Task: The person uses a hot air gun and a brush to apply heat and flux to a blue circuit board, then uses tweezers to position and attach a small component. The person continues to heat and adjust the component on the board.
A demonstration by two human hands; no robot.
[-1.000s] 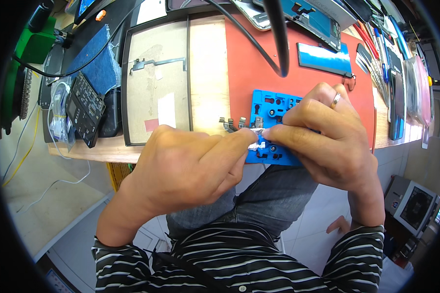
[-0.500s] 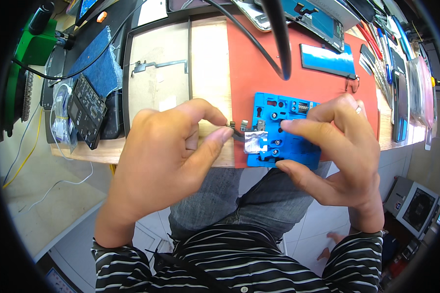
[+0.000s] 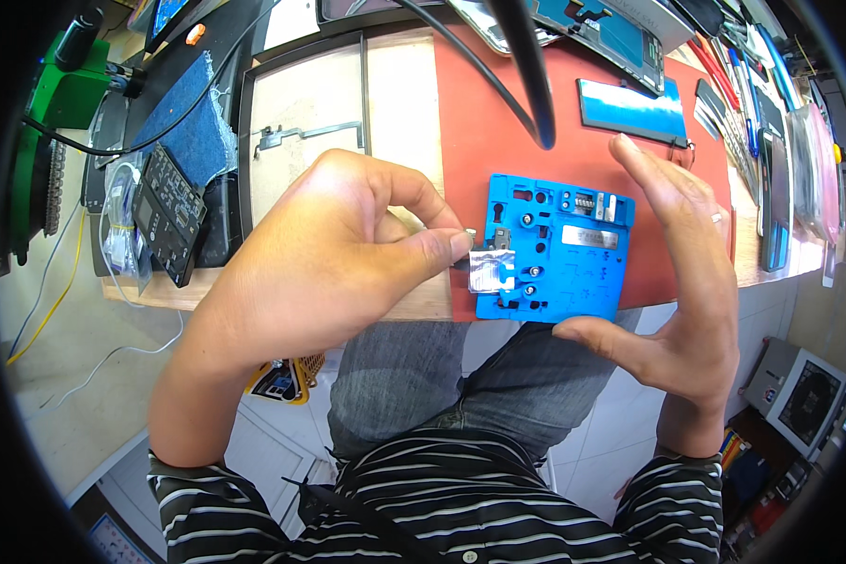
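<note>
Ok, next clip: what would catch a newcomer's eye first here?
A bright blue fixture plate sits at the near edge of a red mat, with a small silver part at its left side. The left hand pinches at that part, while the right hand cups the plate's right side, thumb at its near edge.

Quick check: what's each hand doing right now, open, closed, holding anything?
Left hand: closed, thumb and fingers pinched at the silver shield on the blue fixture.
Right hand: open, thumb touching the fixture's lower edge.

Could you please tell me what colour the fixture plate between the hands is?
The fixture plate is bright blue; head view.
</note>
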